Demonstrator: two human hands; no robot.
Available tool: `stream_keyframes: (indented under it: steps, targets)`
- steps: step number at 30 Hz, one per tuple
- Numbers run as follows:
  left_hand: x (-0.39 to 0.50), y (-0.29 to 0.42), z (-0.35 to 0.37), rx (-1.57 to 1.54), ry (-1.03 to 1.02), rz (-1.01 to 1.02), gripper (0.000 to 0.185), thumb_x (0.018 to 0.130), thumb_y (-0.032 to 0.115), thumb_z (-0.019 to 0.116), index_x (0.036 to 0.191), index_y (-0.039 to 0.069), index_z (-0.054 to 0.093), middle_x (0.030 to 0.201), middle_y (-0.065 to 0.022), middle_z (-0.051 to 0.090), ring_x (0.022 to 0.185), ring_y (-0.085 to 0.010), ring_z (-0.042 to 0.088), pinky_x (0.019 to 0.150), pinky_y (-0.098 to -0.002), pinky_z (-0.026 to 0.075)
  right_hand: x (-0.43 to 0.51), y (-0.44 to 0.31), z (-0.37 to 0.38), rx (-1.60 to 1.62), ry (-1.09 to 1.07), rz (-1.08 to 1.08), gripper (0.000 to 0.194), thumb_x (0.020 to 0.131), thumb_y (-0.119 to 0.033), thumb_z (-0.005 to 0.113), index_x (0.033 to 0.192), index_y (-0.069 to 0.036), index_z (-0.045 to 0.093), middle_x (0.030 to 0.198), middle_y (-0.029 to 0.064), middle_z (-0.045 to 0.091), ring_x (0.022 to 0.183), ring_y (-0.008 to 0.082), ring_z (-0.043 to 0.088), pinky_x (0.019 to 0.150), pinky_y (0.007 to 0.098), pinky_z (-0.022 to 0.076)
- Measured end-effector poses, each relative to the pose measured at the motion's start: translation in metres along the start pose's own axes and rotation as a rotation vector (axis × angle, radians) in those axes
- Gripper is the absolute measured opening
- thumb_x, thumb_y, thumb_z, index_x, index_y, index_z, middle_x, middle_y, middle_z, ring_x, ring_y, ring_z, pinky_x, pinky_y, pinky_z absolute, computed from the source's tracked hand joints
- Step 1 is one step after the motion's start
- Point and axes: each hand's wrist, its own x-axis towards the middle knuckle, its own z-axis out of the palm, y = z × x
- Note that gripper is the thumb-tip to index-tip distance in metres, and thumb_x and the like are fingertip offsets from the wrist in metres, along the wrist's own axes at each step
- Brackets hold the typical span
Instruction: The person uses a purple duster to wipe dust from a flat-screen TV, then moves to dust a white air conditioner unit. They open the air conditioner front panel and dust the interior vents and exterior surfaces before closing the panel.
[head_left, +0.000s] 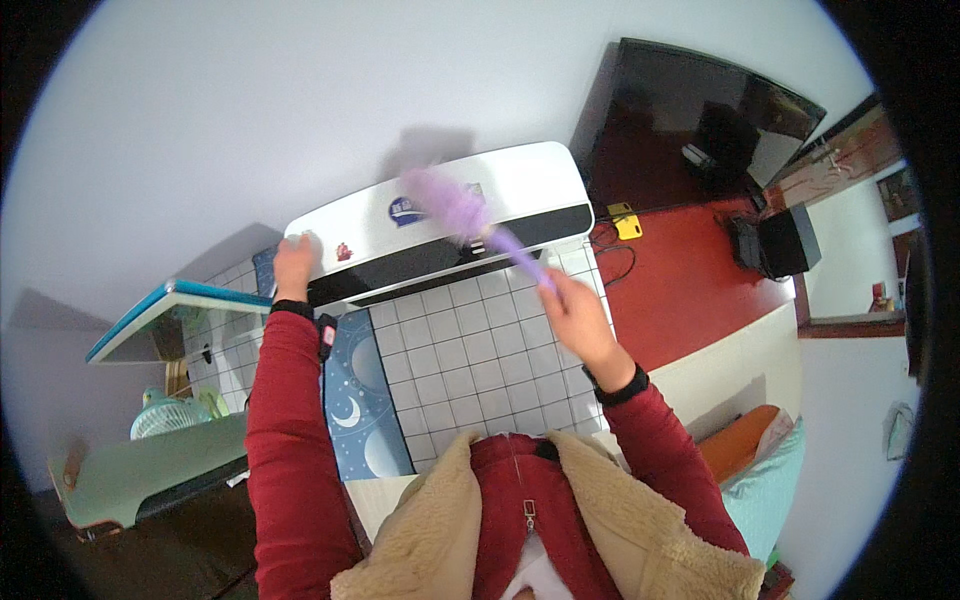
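Note:
A white wall-type air conditioner (525, 176) with a black strip along its lower front runs across the middle of the view. My right hand (577, 315) grips the purple handle of a fluffy duster (454, 204). Its lilac head is blurred by motion and lies over the middle of the unit's front; whether it touches is hard to tell. At the unit's left end, my left hand (294, 266) holds the edge, its fingertips partly hidden. A blue round sticker (406, 211) and a small red sticker (343, 251) mark the white casing.
To the right, a black television (705, 120) stands on a red surface (667, 277) with cables and a yellow phone case (626, 221). A blue-edged panel (180, 315) juts out at left, above a green fan (169, 416). A blue moon-patterned mat (364, 397) lies on white floor tiles (480, 352).

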Motion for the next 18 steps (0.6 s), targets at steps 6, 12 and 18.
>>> stream_keyframes:
  steps: [6,12,18]
  targets:
    - [0.035,-0.041,0.019,-0.124,-0.072,-0.055,0.081,0.093,0.06,0.048,0.124,-0.014,0.058,0.126,-0.0372,0.058,0.124,-0.0489,0.053,0.104,-0.0489,0.042,0.074,0.056,-0.029,-0.26,0.316,-0.096,0.024,0.088,-0.018,0.071,0.095,-0.002,0.056,0.088,0.0221,0.059,0.089,0.044,0.06,0.074,0.0507,0.0481]
    - [0.041,-0.062,0.028,-0.646,-0.306,-0.26,0.082,0.096,0.065,0.046,0.13,-0.009,0.059,0.129,-0.0249,0.063,0.119,-0.035,0.062,0.101,-0.04,0.045,0.097,0.101,-0.02,-0.085,0.051,0.108,0.027,0.09,-0.02,0.07,0.104,0.001,0.059,0.106,0.0204,0.062,0.096,0.0407,0.06,0.082,0.0467,0.0488]
    - [0.017,-0.054,0.025,-1.03,-0.516,-0.337,0.062,0.106,0.052,0.036,0.143,0.003,0.05,0.129,-0.0146,0.066,0.108,-0.0288,0.069,0.097,-0.0387,0.054,0.091,0.121,-0.01,0.04,0.105,0.01,0.025,0.091,-0.022,0.068,0.102,0.0,0.061,0.109,0.0198,0.061,0.101,0.0408,0.06,0.085,0.0457,0.0487]
